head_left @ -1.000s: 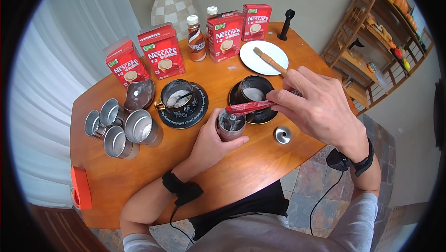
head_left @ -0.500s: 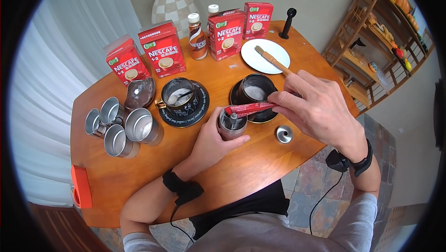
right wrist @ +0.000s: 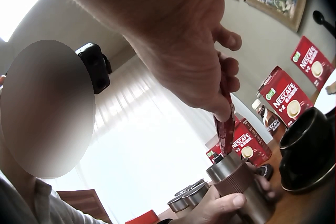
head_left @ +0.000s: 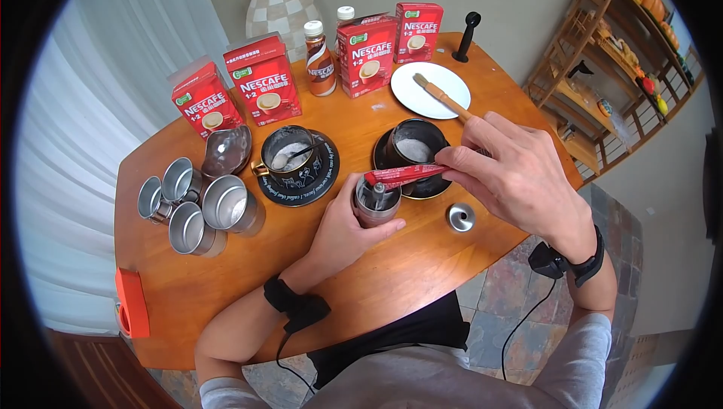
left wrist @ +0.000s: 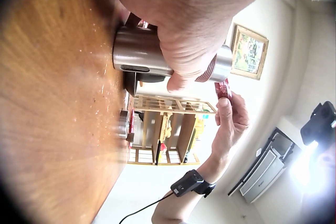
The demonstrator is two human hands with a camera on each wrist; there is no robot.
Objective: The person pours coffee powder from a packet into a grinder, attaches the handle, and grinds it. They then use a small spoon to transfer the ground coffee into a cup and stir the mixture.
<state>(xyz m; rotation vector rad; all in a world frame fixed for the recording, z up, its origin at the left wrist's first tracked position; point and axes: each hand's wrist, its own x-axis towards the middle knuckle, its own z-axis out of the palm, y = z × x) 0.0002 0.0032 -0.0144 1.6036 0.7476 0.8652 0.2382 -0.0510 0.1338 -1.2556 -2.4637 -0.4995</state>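
My left hand grips a steel hand coffee grinder upright on the table, its top uncovered and a shaft standing in the middle. In the left wrist view the thumb wraps the grinder body. Above it, my right hand pinches a red coffee stick packet between thumb and fingers. The packet's far end lies right over the grinder's mouth, and the right wrist view shows it pointing down there. Behind the packet stands a black cup with white powder inside, on a dark saucer.
A gold-handled black cup holds powder and a spoon. Several steel cups and a shiny dish stand left. Nescafé boxes and a bottle line the back. A brush lies on a white plate. A silver lid-like piece sits right.
Both hands keep their hold and barely move. The packet stays over the grinder's mouth, with only a slight shift in its lie.
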